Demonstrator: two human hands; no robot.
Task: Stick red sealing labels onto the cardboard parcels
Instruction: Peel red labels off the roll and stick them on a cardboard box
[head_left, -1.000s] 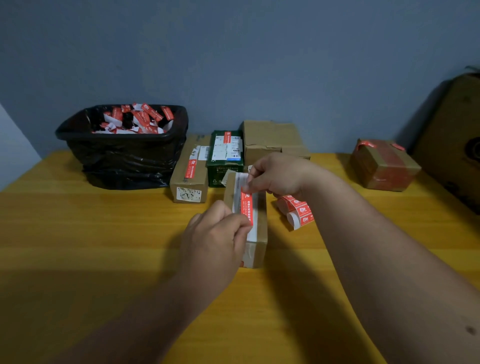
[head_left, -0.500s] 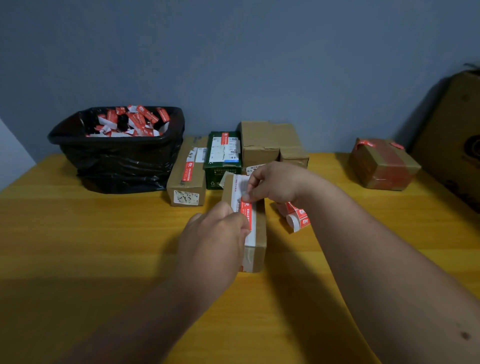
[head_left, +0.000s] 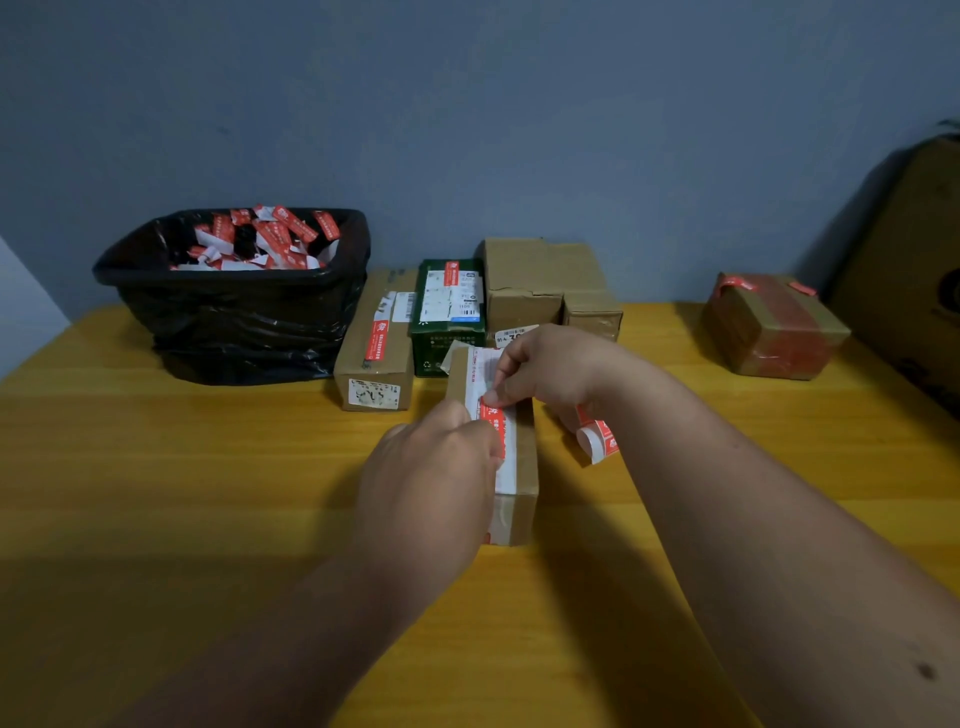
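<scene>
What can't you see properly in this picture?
All in the head view:
- Near end of the red label: hidden under the left hand.
- Left side of the parcel: hidden behind that hand.
- Roll of labels: mostly behind the right hand.
- Print on the labels: too small to read.
- Big box: cut off by the right edge.

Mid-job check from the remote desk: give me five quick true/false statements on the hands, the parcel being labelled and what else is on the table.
1. Both hands are on the front parcel. True: left hand, right hand.
2. The red label lies on the parcel's top. True.
3. The black bin stands right of the parcels. False: it stands at the left.
4. The green box carries no red label. False: one is on its top.
5. The label roll lies in the bin. False: it lies on the table under the right forearm.
</scene>
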